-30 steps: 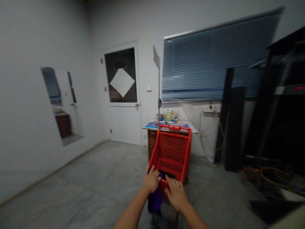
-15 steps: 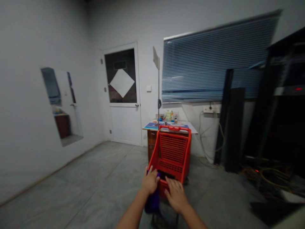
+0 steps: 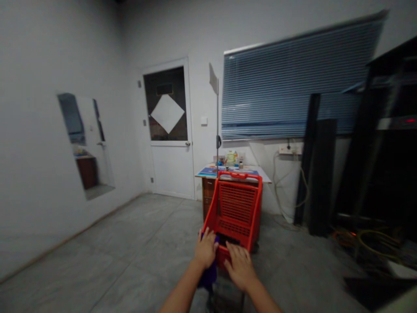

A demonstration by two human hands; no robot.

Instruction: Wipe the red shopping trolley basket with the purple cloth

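A red plastic shopping cart [image 3: 237,198] stands ahead of me, its basket facing my hands. Over the left end of its near rim, my left hand [image 3: 206,251] grips a purple cloth [image 3: 208,276]. The cloth hangs down below the palm, and part of it is hidden by the hand. On the right part of the same rim lies my right hand [image 3: 240,265], fingers stretched out and slightly apart, holding nothing. A dark strip [image 3: 228,239] shows inside the basket just beyond the rim.
Behind the cart is a desk [image 3: 208,187] with small bottles on top. A thin pole with a flag [image 3: 217,113] rises beside the cart. Dark panels [image 3: 321,178] and a black rack [image 3: 391,174] stand right, with cables [image 3: 374,243] on the floor. A white door [image 3: 172,169] is back left.
The hanging end of the purple cloth has shifted slightly. Both hands stay on the cart's rim in nearly the same place.
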